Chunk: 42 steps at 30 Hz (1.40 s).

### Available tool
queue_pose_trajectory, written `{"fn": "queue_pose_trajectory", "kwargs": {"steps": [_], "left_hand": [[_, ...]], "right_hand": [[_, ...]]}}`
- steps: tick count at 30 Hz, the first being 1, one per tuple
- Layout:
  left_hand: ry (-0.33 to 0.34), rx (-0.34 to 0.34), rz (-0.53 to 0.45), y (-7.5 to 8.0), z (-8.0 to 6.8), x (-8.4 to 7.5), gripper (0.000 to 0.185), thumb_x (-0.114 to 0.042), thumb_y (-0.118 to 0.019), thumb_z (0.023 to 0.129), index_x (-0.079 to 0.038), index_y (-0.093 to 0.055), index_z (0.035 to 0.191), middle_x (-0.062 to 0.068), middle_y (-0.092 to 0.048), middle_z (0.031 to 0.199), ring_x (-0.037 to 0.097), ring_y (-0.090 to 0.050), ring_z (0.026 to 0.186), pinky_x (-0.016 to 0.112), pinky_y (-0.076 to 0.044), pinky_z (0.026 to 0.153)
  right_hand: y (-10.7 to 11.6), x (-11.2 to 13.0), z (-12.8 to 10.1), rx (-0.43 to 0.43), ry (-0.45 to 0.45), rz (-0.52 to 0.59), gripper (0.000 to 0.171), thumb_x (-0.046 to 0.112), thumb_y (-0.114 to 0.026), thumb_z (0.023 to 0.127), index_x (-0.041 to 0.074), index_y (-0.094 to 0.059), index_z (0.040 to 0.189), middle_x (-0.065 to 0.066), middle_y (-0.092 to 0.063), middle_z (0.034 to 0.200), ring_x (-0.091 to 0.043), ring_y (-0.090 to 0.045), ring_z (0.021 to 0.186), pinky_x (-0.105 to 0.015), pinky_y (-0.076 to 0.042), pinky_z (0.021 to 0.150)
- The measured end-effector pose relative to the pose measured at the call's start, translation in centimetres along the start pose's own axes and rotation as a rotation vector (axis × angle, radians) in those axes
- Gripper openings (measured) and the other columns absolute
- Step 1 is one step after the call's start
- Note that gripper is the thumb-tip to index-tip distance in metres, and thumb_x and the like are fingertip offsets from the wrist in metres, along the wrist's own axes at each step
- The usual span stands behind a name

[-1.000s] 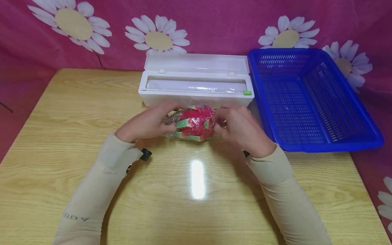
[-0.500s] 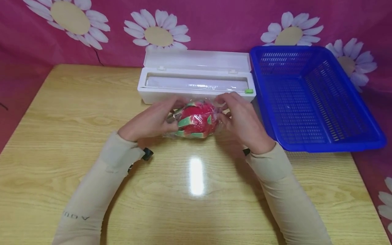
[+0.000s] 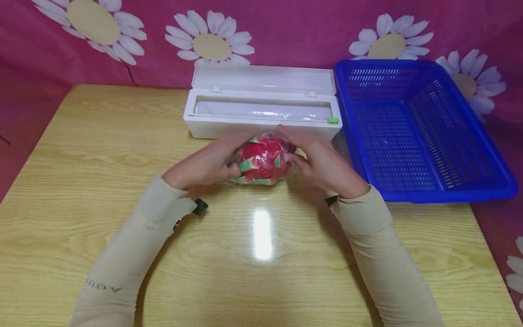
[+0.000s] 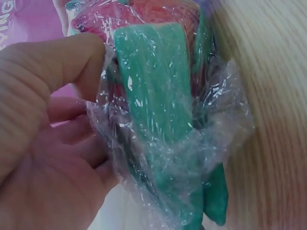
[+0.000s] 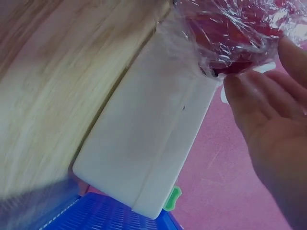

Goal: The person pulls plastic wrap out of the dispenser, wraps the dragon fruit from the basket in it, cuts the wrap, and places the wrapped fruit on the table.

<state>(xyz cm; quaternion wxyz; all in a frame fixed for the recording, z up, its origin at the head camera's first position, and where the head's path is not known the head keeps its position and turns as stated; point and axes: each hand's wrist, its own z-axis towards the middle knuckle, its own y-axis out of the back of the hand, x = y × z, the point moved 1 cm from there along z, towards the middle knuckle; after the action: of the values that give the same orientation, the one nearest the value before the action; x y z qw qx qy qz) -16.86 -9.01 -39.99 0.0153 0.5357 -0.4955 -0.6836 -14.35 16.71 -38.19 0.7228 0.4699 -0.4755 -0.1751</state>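
A red dragon fruit (image 3: 265, 156) with green scales, wrapped in clear cling film, is between both hands in the head view. My left hand (image 3: 208, 163) grips its left end, thumb in front and fingers behind. In the left wrist view, loose crumpled film (image 4: 225, 115) bunches around the long green scales (image 4: 156, 81). My right hand (image 3: 320, 159) is at the other end, its fingers fairly straight and reaching behind the fruit, its thumb at the front. The right wrist view shows those fingertips (image 5: 235, 88) right at the film over the red skin (image 5: 230, 33).
Behind the fruit stands a white cling film dispenser (image 3: 261, 129), lid up, with a film roll (image 3: 261, 110) inside and a green slider (image 3: 333, 121) at its right end. A blue plastic basket (image 3: 449, 195) stands to the right on the wooden table (image 3: 261, 286).
My right hand has let its pinching fingers spread and straighten along the back of the fruit. My left hand keeps its hold and has shifted slightly right.
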Motion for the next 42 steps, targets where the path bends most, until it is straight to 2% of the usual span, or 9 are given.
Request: {"fn": "queue_pose_trajectory", "kwargs": {"steps": [5, 8, 14, 17, 21, 27, 34, 36, 42], "left_hand": [[-0.036, -0.006, 0.012, -0.19, 0.00, -0.09, 0.089, -0.002, -0.074, 0.088, -0.026, -0.031, 0.162, 0.000, -0.044, 0.160, 0.016, -0.047, 0.134, 0.042, -0.046, 0.118], [-0.040, -0.010, -0.002, -0.23, -0.05, -0.06, 0.085, 0.000, -0.075, 0.088, -0.023, -0.035, 0.159, 0.002, -0.046, 0.157, 0.018, -0.047, 0.137, 0.044, -0.044, 0.120], [-0.021, 0.014, 0.017, -0.23, -0.17, -0.07, 0.096, 0.004, -0.069, 0.087, -0.020, -0.019, 0.166, 0.006, -0.033, 0.167, 0.021, -0.041, 0.146, 0.046, -0.039, 0.124], [-0.016, 0.035, 0.035, -0.25, -0.26, -0.15, 0.101, 0.005, -0.069, 0.085, -0.021, -0.015, 0.167, 0.006, -0.025, 0.169, 0.021, -0.038, 0.146, 0.045, -0.043, 0.121], [-0.048, 0.034, 0.080, -0.27, -0.30, -0.27, 0.097, 0.004, -0.072, 0.084, -0.021, -0.025, 0.165, 0.004, -0.028, 0.165, 0.021, -0.041, 0.142, 0.043, -0.048, 0.116], [-0.075, 0.002, 0.119, -0.29, -0.23, -0.24, 0.090, 0.000, -0.074, 0.085, -0.022, -0.032, 0.162, 0.003, -0.037, 0.161, 0.019, -0.044, 0.141, 0.043, -0.046, 0.119], [-0.069, 0.005, 0.080, -0.35, -0.09, -0.15, 0.096, 0.006, -0.065, 0.084, -0.022, -0.023, 0.166, 0.005, -0.036, 0.165, 0.020, -0.043, 0.137, 0.042, -0.050, 0.112], [-0.070, 0.006, 0.066, -0.38, -0.05, -0.10, 0.096, 0.006, -0.064, 0.085, -0.023, -0.021, 0.166, 0.005, -0.036, 0.165, 0.020, -0.043, 0.138, 0.043, -0.048, 0.114], [-0.034, 0.017, 0.060, -0.40, -0.05, -0.02, 0.092, 0.001, -0.064, 0.088, -0.023, -0.021, 0.166, 0.005, -0.034, 0.166, 0.021, -0.042, 0.140, 0.045, -0.045, 0.118]], "right_hand": [[0.00, 0.22, -0.11, 0.048, 0.013, 0.011, 0.061, 0.000, -0.061, 0.100, 0.010, -0.044, 0.157, -0.017, -0.053, 0.156, -0.035, -0.058, 0.139, -0.051, -0.047, 0.116], [0.04, 0.34, -0.15, 0.057, 0.009, 0.004, 0.060, -0.001, -0.061, 0.099, 0.010, -0.046, 0.156, -0.017, -0.059, 0.150, -0.035, -0.061, 0.134, -0.052, -0.050, 0.112], [0.18, 0.31, -0.18, 0.010, 0.024, -0.007, 0.057, 0.000, -0.067, 0.096, 0.011, -0.054, 0.151, -0.014, -0.066, 0.142, -0.030, -0.070, 0.119, -0.049, -0.056, 0.102], [0.21, 0.31, -0.22, -0.022, 0.059, 0.002, 0.055, -0.003, -0.071, 0.092, 0.010, -0.061, 0.144, -0.012, -0.071, 0.136, -0.027, -0.072, 0.114, -0.047, -0.058, 0.100], [0.23, 0.40, -0.26, -0.041, 0.095, 0.010, 0.049, -0.006, -0.072, 0.090, 0.008, -0.067, 0.137, -0.011, -0.072, 0.134, -0.028, -0.070, 0.123, -0.046, -0.056, 0.105], [0.20, 0.44, -0.28, -0.034, 0.085, -0.002, 0.044, -0.007, -0.070, 0.091, 0.008, -0.070, 0.132, -0.011, -0.071, 0.134, -0.029, -0.068, 0.127, -0.047, -0.055, 0.106], [0.00, 0.32, -0.03, -0.035, 0.084, -0.015, 0.042, -0.002, -0.066, 0.096, 0.008, -0.068, 0.137, -0.013, -0.070, 0.136, -0.031, -0.071, 0.121, -0.048, -0.057, 0.102], [0.03, 0.31, -0.06, -0.026, 0.072, -0.032, 0.045, -0.002, -0.065, 0.096, 0.009, -0.065, 0.140, -0.013, -0.069, 0.139, -0.032, -0.070, 0.121, -0.049, -0.057, 0.102], [0.63, 0.04, -0.46, -0.007, -0.022, -0.034, 0.059, -0.008, -0.057, 0.087, 0.002, -0.052, 0.146, -0.020, -0.060, 0.148, -0.034, -0.065, 0.118, -0.048, -0.055, 0.097]]}}
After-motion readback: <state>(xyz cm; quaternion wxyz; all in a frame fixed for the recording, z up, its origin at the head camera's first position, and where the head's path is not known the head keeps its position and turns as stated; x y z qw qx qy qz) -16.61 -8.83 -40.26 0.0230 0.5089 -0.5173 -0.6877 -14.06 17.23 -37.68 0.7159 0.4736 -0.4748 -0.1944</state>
